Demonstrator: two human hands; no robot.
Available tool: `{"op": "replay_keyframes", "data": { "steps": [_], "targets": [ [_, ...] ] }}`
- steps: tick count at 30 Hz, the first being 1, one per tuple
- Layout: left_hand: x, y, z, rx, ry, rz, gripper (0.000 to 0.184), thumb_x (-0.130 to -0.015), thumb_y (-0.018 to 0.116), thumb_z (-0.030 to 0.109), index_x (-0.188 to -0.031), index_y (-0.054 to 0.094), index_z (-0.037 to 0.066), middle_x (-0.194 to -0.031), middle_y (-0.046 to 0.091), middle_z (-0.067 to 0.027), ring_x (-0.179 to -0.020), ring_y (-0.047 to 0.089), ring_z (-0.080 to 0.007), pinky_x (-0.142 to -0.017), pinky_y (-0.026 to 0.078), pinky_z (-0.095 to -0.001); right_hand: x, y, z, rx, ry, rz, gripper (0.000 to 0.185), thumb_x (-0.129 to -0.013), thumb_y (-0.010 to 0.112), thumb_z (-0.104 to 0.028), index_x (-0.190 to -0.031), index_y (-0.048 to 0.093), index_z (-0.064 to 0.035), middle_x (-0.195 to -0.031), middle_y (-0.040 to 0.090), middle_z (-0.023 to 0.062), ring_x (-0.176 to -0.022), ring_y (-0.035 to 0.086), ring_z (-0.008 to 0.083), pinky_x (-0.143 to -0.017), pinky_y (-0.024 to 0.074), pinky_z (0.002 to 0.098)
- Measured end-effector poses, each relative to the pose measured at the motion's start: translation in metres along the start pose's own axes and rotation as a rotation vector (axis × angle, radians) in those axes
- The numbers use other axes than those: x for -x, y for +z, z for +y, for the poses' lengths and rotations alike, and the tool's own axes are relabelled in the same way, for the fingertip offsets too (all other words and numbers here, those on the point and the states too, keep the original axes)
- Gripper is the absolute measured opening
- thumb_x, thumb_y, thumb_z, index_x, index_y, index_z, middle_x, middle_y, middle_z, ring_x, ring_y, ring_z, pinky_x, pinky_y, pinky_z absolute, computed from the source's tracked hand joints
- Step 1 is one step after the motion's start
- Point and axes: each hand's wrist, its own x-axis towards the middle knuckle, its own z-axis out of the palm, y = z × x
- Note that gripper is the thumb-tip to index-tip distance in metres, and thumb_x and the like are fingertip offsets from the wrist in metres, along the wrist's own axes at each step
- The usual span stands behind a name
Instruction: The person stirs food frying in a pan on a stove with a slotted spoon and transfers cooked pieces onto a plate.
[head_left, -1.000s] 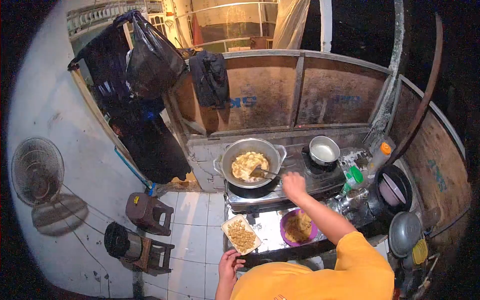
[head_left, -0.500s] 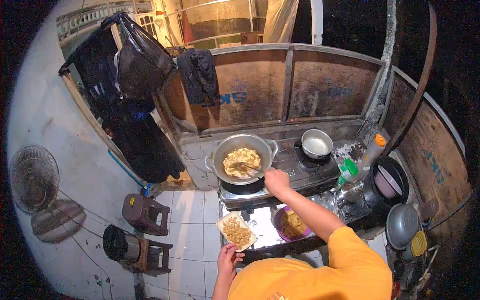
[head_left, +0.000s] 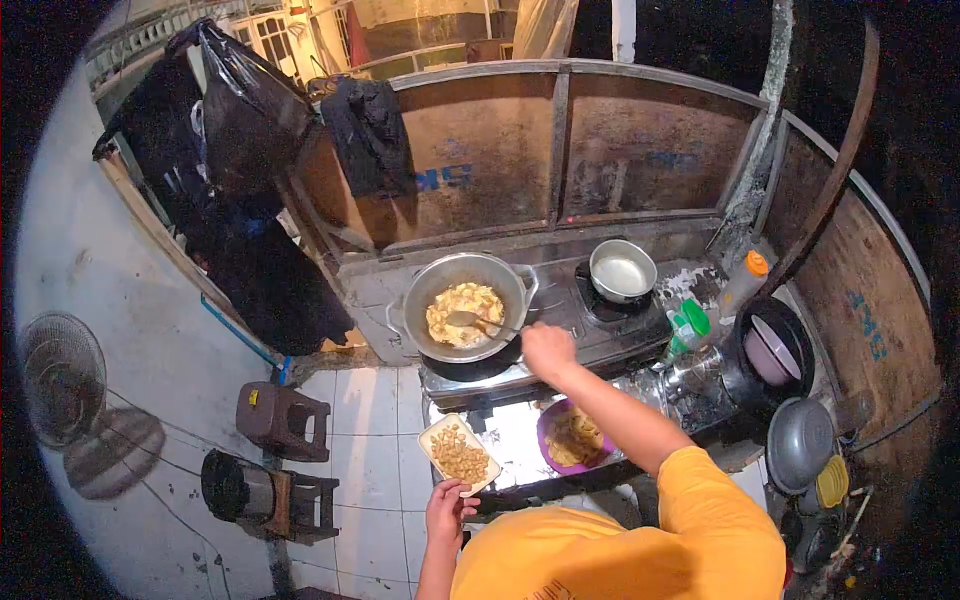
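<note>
My right hand (head_left: 549, 352) is closed round the handle of a long spatula (head_left: 463, 318), whose dark rounded head rests in pale yellow, lumpy food (head_left: 452, 300). That food lies in a large two-handled metal wok (head_left: 416, 318) on the left burner. My left hand (head_left: 450, 510) grips the near edge of a cream rectangular tray (head_left: 434, 437), its fingers partly hidden there. Small tan pieces (head_left: 460, 455) of food are spread across the tray. Between the tray and my right forearm stands a purple bowl (head_left: 549, 458) holding yellowish food.
A metal pot (head_left: 623, 271) sits on the right burner of the stove (head_left: 560, 320). Right of it are a green-capped bottle (head_left: 690, 322), an orange-lidded bottle (head_left: 745, 280) and stacked basins (head_left: 772, 352). Brown stools (head_left: 283, 420) stand on the floor at left; wooden panels (head_left: 480, 150) close off the back.
The whole view has shifted slightly. The spatula head has moved left across the food in the wok, showing more clearly. My left hand keeps its place at the tray.
</note>
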Motion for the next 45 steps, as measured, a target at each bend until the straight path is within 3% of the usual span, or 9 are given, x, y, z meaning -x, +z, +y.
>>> {"op": "replay_keyframes", "data": {
  "steps": [3, 7, 9, 13, 15, 25, 34, 38, 45],
  "targets": [
    [-0.004, 0.014, -0.002, -0.028, -0.034, 0.002, 0.027, -0.093, 0.049, 0.017, -0.115, 0.046, 0.001, -0.098, 0.060, -0.0111, -0.074, 0.063, -0.0205, -0.059, 0.051, -0.0253, -0.009, 0.024, -0.007, -0.042, 0.000, -0.009, 0.015, -0.073, 0.056, -0.012, -0.074, 0.068, -0.0029, -0.081, 0.066, 0.0165, -0.073, 0.067, 0.0317, -0.062, 0.0537, 0.0423],
    [-0.007, 0.022, -0.001, -0.025, -0.005, 0.011, 0.028, -0.093, 0.050, 0.017, -0.115, 0.045, 0.001, -0.099, 0.060, -0.0111, -0.075, 0.063, -0.0205, -0.060, 0.051, -0.0257, -0.007, -0.001, -0.003, -0.104, -0.061, -0.012, 0.016, -0.073, 0.056, -0.012, -0.074, 0.068, -0.0020, -0.079, 0.066, 0.0165, -0.072, 0.067, 0.0328, -0.062, 0.0536, 0.0430],
    [-0.010, 0.022, -0.004, 0.049, 0.034, 0.045, 0.027, -0.088, 0.056, 0.013, -0.111, 0.047, 0.003, -0.093, 0.061, -0.0092, -0.068, 0.063, -0.0221, -0.054, 0.050, -0.0263, -0.006, -0.017, 0.011, -0.043, -0.038, -0.026, 0.017, -0.073, 0.055, -0.012, -0.074, 0.068, -0.0015, -0.080, 0.066, 0.0166, -0.072, 0.067, 0.0331, -0.063, 0.0536, 0.0430],
    [-0.009, 0.028, -0.008, 0.088, 0.036, 0.091, 0.025, -0.088, 0.056, 0.013, -0.109, 0.048, 0.003, -0.093, 0.061, -0.0096, -0.068, 0.063, -0.0219, -0.055, 0.050, -0.0272, -0.026, -0.029, 0.035, 0.011, 0.006, -0.061, 0.017, -0.073, 0.055, -0.012, -0.075, 0.069, -0.0021, -0.081, 0.067, 0.0172, -0.074, 0.067, 0.0329, -0.064, 0.0537, 0.0425],
    [-0.009, 0.031, -0.005, 0.075, 0.023, 0.096, 0.025, -0.088, 0.055, 0.014, -0.109, 0.048, 0.003, -0.093, 0.061, -0.0097, -0.069, 0.063, -0.0220, -0.056, 0.051, -0.0277, -0.038, -0.025, 0.041, 0.020, 0.015, 0.028, 0.018, -0.073, 0.054, -0.011, -0.076, 0.069, -0.0025, -0.082, 0.067, 0.0181, -0.074, 0.067, 0.0330, -0.065, 0.0538, 0.0425],
    [-0.007, 0.033, 0.004, 0.092, 0.042, 0.085, 0.028, -0.090, 0.053, 0.015, -0.114, 0.046, 0.001, -0.097, 0.061, -0.0109, -0.070, 0.063, -0.0186, -0.057, 0.050, -0.0240, -0.049, -0.014, 0.027, -0.039, 0.023, -0.022, 0.020, -0.075, 0.052, -0.011, -0.079, 0.070, -0.0022, -0.083, 0.067, 0.0182, -0.077, 0.067, 0.0337, -0.068, 0.0535, 0.0438],
    [-0.006, 0.018, 0.007, 0.062, 0.034, 0.063, 0.027, -0.091, 0.052, 0.015, -0.114, 0.048, 0.003, -0.098, 0.061, -0.0099, -0.073, 0.063, -0.0174, -0.059, 0.049, -0.0233, -0.006, -0.021, 0.001, 0.003, -0.026, -0.155, 0.017, -0.074, 0.054, -0.011, -0.077, 0.068, -0.0024, -0.082, 0.067, 0.0173, -0.077, 0.067, 0.0331, -0.067, 0.0532, 0.0436],
    [-0.007, 0.015, 0.009, 0.034, 0.025, 0.041, 0.027, -0.091, 0.052, 0.015, -0.114, 0.048, 0.002, -0.099, 0.061, -0.0098, -0.073, 0.063, -0.0174, -0.059, 0.049, -0.0237, -0.010, 0.011, 0.003, -0.033, -0.051, 0.012, 0.017, -0.075, 0.053, -0.010, -0.079, 0.067, -0.0025, -0.082, 0.066, 0.0163, -0.075, 0.066, 0.0334, -0.065, 0.0532, 0.0442],
    [0.005, -0.001, 0.008, 0.050, 0.049, 0.056, 0.026, -0.091, 0.051, 0.015, -0.114, 0.048, 0.002, -0.097, 0.061, -0.0096, -0.073, 0.063, -0.0176, -0.059, 0.050, -0.0241, 0.025, -0.029, 0.002, -0.058, -0.027, -0.025, 0.016, -0.076, 0.051, -0.007, -0.082, 0.065, -0.0016, -0.083, 0.065, 0.0164, -0.075, 0.066, 0.0339, -0.065, 0.0534, 0.0441]
  ]
}}
